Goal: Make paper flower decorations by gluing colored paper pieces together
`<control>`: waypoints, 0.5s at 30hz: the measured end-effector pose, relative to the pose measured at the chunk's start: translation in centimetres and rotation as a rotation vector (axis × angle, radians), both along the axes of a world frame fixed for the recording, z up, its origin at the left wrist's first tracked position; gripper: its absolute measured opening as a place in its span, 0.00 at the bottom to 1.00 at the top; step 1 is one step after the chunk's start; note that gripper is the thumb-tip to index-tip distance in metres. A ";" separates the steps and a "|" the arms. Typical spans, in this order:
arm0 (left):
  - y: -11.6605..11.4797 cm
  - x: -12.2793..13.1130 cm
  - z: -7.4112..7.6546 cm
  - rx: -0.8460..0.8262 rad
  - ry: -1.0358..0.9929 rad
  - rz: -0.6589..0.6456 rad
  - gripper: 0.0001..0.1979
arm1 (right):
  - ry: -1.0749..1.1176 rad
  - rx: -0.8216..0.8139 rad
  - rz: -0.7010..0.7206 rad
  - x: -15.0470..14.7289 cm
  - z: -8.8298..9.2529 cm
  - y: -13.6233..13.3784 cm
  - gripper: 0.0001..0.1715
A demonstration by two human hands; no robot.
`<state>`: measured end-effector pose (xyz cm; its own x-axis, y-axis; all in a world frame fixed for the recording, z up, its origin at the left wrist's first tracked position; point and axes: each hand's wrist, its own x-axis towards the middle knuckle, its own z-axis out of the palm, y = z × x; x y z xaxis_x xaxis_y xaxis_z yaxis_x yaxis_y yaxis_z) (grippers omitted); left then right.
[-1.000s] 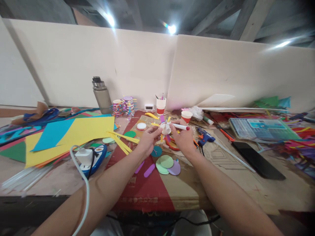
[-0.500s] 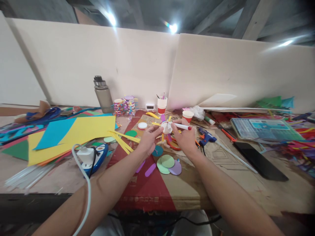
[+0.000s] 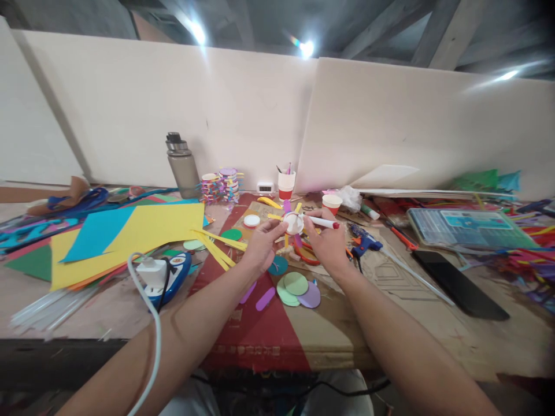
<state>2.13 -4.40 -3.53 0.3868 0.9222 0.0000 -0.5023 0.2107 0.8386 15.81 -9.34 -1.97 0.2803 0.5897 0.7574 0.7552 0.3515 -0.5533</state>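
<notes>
left hand (image 3: pixel 259 247): grips white disc (image 3: pixel 293 223) | right hand (image 3: pixel 328 245): grips red-capped marker (image 3: pixel 321 222) | marker tip: indistinct at disc | disc face: unreadable

Counted: hands 2 — left hand (image 3: pixel 260 245), right hand (image 3: pixel 327 242) | marker (image 3: pixel 321 222) 1 | white cup (image 3: pixel 293 223) held 1 | red-banded cups (image 3: pixel 285 186) standing 2 | water bottle (image 3: pixel 182 170) 1 | glue gun (image 3: pixel 363 241) 1 | phone (image 3: pixel 459 284) 1

- Small white cup (image 3: pixel 293 223), yellow & purple paper strips (image 3: pixel 286 206) sticking out round it: you hold it raised, tipped sideways.
- White marker (image 3: pixel 323 222), red end to the right: approx. level, white end at cup.
</notes>
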 end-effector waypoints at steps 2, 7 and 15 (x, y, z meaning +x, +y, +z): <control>0.0 0.0 0.0 0.001 -0.008 -0.002 0.21 | -0.008 0.000 -0.001 0.0 -0.1 0.0 0.10; 0.1 0.0 0.1 -0.008 -0.044 0.013 0.20 | 0.010 -0.010 0.000 0.1 -0.2 0.0 0.10; 0.2 0.0 0.1 -0.010 -0.054 0.022 0.20 | 0.018 -0.009 0.010 0.1 -0.2 0.0 0.09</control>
<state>2.12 -4.24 -3.45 0.3663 0.9304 0.0112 -0.5510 0.2072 0.8084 15.94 -9.39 -2.20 0.2875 0.5997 0.7468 0.7415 0.3542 -0.5699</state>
